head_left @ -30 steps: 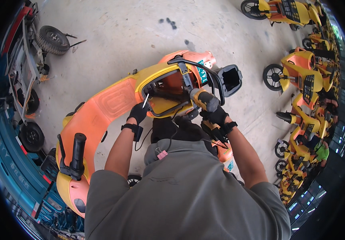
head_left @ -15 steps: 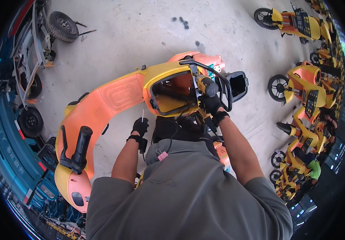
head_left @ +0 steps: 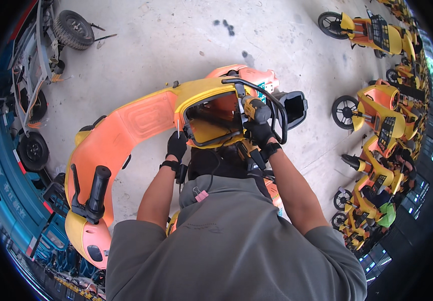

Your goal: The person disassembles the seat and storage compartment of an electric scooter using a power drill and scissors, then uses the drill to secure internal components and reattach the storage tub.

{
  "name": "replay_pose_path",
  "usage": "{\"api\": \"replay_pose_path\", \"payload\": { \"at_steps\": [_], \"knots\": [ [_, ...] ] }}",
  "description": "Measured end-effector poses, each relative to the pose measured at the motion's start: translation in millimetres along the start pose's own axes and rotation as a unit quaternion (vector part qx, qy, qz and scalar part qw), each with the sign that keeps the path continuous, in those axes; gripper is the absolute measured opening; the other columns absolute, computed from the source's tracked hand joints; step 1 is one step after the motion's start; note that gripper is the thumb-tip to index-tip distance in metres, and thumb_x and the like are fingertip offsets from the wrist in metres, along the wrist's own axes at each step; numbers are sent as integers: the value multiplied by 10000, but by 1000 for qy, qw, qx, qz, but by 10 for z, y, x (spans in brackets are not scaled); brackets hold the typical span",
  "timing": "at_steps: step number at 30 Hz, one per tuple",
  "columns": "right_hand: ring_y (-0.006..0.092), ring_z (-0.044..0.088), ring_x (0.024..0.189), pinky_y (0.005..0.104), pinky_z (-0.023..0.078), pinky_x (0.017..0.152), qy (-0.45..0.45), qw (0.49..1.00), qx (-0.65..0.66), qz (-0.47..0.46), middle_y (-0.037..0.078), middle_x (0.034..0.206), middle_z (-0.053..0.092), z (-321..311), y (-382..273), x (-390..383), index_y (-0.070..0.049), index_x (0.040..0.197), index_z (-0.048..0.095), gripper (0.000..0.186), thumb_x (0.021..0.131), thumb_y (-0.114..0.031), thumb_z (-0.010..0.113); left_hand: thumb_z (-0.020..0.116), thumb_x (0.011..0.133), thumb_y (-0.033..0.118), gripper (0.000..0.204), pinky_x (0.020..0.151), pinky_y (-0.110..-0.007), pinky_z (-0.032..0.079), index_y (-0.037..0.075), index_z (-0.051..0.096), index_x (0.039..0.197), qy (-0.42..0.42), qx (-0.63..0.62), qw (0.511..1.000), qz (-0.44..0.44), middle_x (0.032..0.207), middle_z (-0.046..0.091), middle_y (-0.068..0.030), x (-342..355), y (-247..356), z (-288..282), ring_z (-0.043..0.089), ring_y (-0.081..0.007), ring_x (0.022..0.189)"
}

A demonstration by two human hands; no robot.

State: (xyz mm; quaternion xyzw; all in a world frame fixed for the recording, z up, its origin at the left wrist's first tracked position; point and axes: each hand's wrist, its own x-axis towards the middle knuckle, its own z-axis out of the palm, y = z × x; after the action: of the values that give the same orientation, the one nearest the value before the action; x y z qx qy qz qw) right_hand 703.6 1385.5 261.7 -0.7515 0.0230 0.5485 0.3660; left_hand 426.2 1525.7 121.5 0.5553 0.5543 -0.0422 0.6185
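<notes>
My gloved right hand [head_left: 259, 133] is closed around the grip of a yellow-and-black cordless drill [head_left: 256, 110], held over the back end of the open seat compartment. In my gloved left hand [head_left: 176, 145] a thin, light-coloured rod [head_left: 178, 127] points up and away from me; its kind is too small to tell. That hand is beside the compartment's left front corner. Beneath both is a yellow-and-orange electric scooter [head_left: 151, 116], its seat compartment [head_left: 214, 136] uncovered and a black tubular rail [head_left: 283, 131] around its rear.
A black open box-like part [head_left: 295, 109] adjoins the rail. The scooter's handlebar grip [head_left: 97, 193] rises at left. Further left are a loose-looking wheel [head_left: 74, 30], a metal frame and a blue vehicle body [head_left: 10, 200]. Several yellow scooters [head_left: 377, 108] line the right, with people among them.
My left hand has moved forward with the rod, closer to the compartment's front corner. The drill stays in my right hand over the rear of the compartment. The view has shifted slightly.
</notes>
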Motion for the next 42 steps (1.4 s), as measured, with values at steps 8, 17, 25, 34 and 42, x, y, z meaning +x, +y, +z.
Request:
{"api": "replay_pose_path", "payload": {
  "at_steps": [8,17,25,34,42],
  "knots": [
    [129,521,495,257,403,404,12,999,-47,-22,37,639,535,-11,-94,-62,-54,885,526,159,759,-126,590,411,863,255,266,495,-319,429,45,524,745,46,121,990,54,615,568,-77,46,83,70,541,-189,522],
    [136,515,446,253,373,344,42,997,-56,-45,39,618,535,-28,73,-42,-57,893,534,172,750,-122,603,448,829,195,191,644,-426,446,23,529,848,49,142,988,44,762,585,-204,-43,239,13,571,-368,748],
    [130,514,449,245,383,359,36,995,-61,-74,35,625,539,-52,75,-130,-58,881,537,154,749,-102,602,515,833,182,164,535,-308,433,19,524,822,126,83,981,126,645,561,-87,-199,851,65,546,-180,573],
    [107,504,455,228,381,380,42,997,8,-66,24,601,552,-194,192,-353,-67,863,553,140,756,-140,607,578,767,170,391,814,-356,424,71,501,1137,-66,146,961,226,1051,550,-156,33,1571,860,542,-281,929],
    [312,511,996,342,413,874,158,860,-326,-359,147,1060,549,-305,422,-762,-46,1041,549,350,711,-161,565,471,798,185,209,721,-444,436,81,464,979,-84,311,876,360,895,568,-192,470,1844,1434,538,-379,866]
  ]
}}
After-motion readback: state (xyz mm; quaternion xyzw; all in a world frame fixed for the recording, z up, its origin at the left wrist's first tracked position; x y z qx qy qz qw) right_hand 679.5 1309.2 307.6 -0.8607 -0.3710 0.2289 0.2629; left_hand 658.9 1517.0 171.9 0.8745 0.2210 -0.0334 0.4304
